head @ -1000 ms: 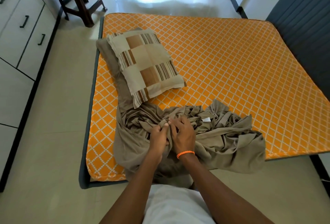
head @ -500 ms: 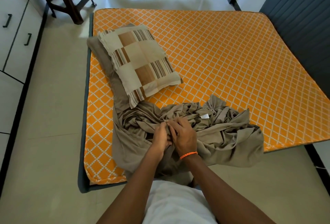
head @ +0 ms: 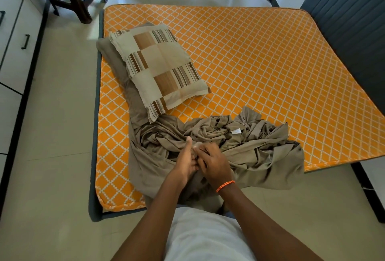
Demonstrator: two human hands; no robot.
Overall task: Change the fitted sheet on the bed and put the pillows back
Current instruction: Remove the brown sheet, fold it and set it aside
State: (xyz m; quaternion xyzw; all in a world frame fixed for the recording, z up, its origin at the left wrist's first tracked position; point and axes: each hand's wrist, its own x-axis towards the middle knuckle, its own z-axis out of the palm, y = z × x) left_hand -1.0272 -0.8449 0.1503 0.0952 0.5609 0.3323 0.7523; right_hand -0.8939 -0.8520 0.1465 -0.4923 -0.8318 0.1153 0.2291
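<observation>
The sheet (head: 218,152) is still bunched at the mattress's (head: 270,63) near edge, pinched by the right hand (head: 214,162). The left hand's (head: 185,159) thumb has been raised; its grip cannot be told. Spreading is judged not yet begun.

2 stacked pillows (head: 160,71) on mattress (head: 260,63), behind crumpled sheet (head: 260,152)

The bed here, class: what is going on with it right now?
A person stands at the foot of the bare orange mattress. Both hands, left hand and right hand, grip the crumpled taupe fitted sheet, which lies bunched at the near edge, not yet spread. A patchwork pillow lies on a taupe pillow at the mattress's left side.
</observation>
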